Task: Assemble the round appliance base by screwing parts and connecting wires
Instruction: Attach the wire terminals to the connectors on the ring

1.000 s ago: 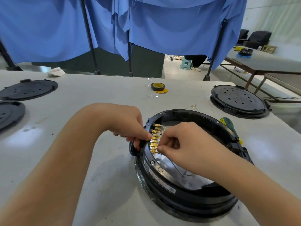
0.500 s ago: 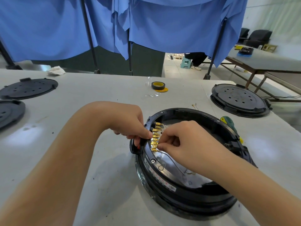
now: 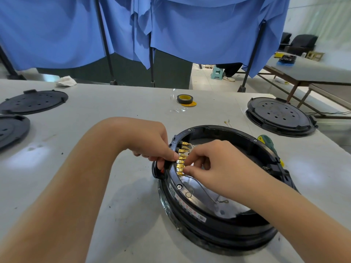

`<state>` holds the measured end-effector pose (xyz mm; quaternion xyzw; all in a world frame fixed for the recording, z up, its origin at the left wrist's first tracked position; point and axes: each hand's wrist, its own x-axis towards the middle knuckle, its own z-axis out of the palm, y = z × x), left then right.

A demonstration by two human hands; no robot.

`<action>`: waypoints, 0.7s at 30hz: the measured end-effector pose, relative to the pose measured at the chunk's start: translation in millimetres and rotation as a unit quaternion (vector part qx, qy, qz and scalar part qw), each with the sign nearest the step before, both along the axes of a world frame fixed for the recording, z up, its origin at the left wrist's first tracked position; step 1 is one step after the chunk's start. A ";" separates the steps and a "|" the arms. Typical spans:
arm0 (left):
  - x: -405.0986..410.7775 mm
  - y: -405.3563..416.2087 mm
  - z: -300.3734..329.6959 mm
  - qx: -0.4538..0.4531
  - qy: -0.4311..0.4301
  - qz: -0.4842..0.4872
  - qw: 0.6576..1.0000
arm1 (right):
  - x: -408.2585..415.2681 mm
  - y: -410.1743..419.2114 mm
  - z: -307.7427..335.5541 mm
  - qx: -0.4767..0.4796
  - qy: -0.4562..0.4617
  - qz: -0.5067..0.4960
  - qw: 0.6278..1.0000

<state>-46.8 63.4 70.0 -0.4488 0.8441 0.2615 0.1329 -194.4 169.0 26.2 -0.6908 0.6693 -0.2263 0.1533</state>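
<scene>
A round black appliance base [image 3: 218,215] lies on the grey table in front of me, open side up. A row of several gold terminals [image 3: 180,162] stands inside its left rim. My left hand [image 3: 152,143] grips the rim and a black socket piece just outside those terminals. My right hand [image 3: 214,168] reaches over the base and pinches a thin grey wire [image 3: 201,188] at the lowest terminals. The wire runs down across the shiny inner plate to a small ring lug [image 3: 224,201].
A green-handled screwdriver [image 3: 266,142] leans behind the base on the right. Another black round base [image 3: 279,115] sits at the far right, with two black covers [image 3: 32,101] at the far left. A roll of black tape [image 3: 184,99] lies at the middle back. Blue curtains hang behind the table.
Both hands stay at the terminal row with only small finger shifts. The view has drifted slightly.
</scene>
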 end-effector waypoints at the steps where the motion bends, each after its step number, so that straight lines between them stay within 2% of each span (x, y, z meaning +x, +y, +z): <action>1: 0.1 0.1 0.2 0.002 0.000 0.000 1.000 | -0.4 -0.4 -0.5 0.003 -0.014 0.000 1.000; 5: 0.3 0.9 0.6 0.000 -0.001 0.003 1.000 | -1.6 -0.4 -0.8 0.001 -0.048 0.007 0.999; 16: -1.0 1.8 0.3 0.004 0.003 0.010 1.000 | 4.9 1.3 -1.6 -0.053 0.030 0.040 0.997; 21: -0.7 2.2 0.4 0.007 0.003 0.009 1.000 | 5.9 2.7 -4.3 -0.064 -0.003 0.022 0.998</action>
